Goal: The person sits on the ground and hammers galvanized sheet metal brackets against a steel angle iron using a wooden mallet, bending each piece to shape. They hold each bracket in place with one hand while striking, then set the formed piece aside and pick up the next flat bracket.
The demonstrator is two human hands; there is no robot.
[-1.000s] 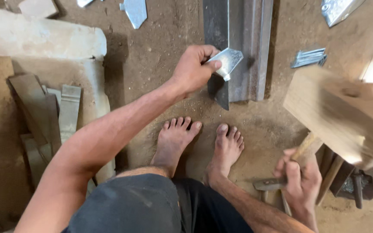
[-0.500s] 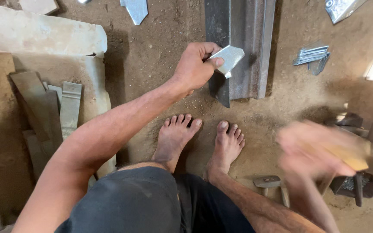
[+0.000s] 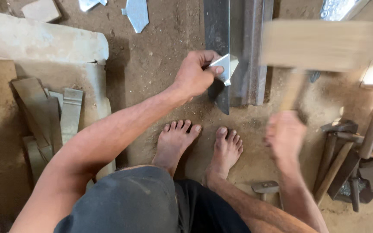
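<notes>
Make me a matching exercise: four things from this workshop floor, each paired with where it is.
Things:
1. small metal sheet piece
2. wooden mallet
3. steel hammer
4. metal rail

Places:
A. on the dirt below the right forearm
B. pinched in the left hand
C. raised in the right hand
D. flat on the ground ahead of the feet

Pairs: 1-B, 2-C, 3-A, 4-D

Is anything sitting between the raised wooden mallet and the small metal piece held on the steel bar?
Nothing visible lies between them. The left hand pinches the small metal piece against the steel bar, thumb and fingers at its left edge. The right hand holds the blurred wooden mallet up to the right.
</notes>
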